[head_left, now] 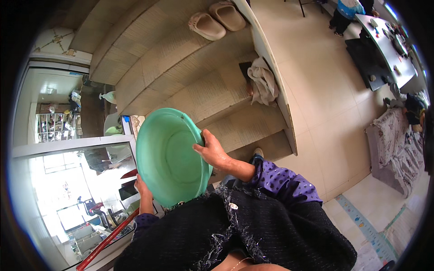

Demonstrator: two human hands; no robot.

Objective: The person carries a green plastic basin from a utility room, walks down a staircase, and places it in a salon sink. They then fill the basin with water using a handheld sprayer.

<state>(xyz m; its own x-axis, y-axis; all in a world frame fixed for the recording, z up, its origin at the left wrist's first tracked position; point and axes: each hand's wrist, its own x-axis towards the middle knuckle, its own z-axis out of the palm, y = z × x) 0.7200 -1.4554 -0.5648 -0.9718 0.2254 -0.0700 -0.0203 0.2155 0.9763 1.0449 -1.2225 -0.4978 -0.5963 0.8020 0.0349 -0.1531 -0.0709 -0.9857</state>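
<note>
A round green plastic basin (174,149) is tilted in front of my body, its inside facing up and showing nothing in it. My right hand (213,151) is closed on the right side of its rim, the thumb resting over the edge. At the lower left of the basin, my left hand (143,192) grips its outer side; some of those fingers are hidden. Just beside the left hand is a small dark flat thing, partly covered, whose kind I cannot make out. Purple spotted sleeves cover both my forearms.
Stair-like steps (199,90) rise ahead, bearing beige clogs (210,22) and a crumpled pale cloth (263,83). On the left stand a glass door (74,147) and a red pole (106,239). A covered sofa (393,144), a table (384,45) and another person (346,13) are at the right.
</note>
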